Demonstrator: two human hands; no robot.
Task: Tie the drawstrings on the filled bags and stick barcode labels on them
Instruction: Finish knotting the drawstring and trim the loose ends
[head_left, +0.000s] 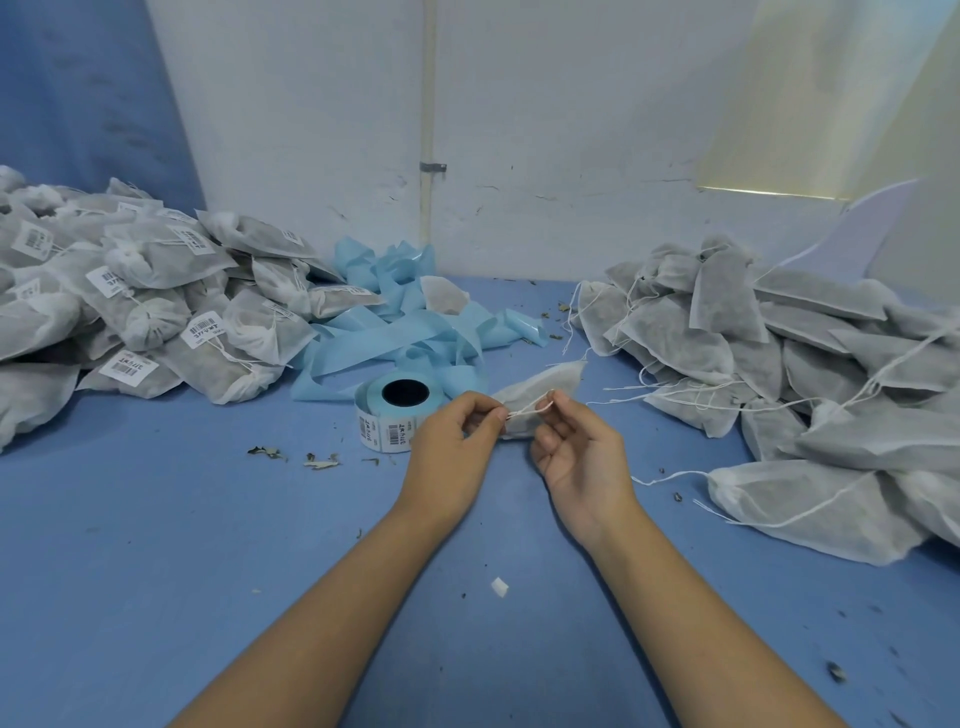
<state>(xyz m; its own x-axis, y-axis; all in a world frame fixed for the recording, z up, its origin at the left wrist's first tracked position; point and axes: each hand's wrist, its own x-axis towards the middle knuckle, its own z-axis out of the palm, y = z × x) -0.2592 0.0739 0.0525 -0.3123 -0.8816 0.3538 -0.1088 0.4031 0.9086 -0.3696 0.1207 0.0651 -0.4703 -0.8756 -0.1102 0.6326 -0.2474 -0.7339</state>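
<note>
Blue sheeting covers the work table (156, 545), which butts against a scuffed white wall (545, 130) with a thin vertical pipe (427, 104) clamped to it. A blue panel (78, 78) stands at the far left.

Head view, findings:

- At the middle of the table one filled bag (545, 387) of white mesh lies on the surface just beyond both hands, its neck toward the person.
- The left hand (457, 441) is seen from the back. Its thumb and forefinger pinch the drawstring (527, 409) at the bag's neck, and the other fingers are curled under.
- The right hand (576, 452) is turned palm-up. Its thumb and forefinger pinch the other end of the same string, and the remaining fingers are loosely curled and hold nothing.
- The short run of string between the two pinches forms a small loop. Whether a knot is drawn tight cannot be told.
- A label roll (395, 415) on pale blue backing stands just left of the left hand, with printed barcodes showing on its outer face.
- Behind the roll lies a tangled heap of spent blue backing strip (395, 338), with a single bag (444, 295) resting in it.
- At the left, the labelled pile (145, 291) holds bags with cinched necks and white barcode stickers.
- At the right, the unlabelled pile (779, 364) holds bags with loose strings trailing onto the table.
- Dried leaf fragments (291, 458) are scattered in front of the roll, and a small white scrap (500, 586) lies between the forearms.
</note>
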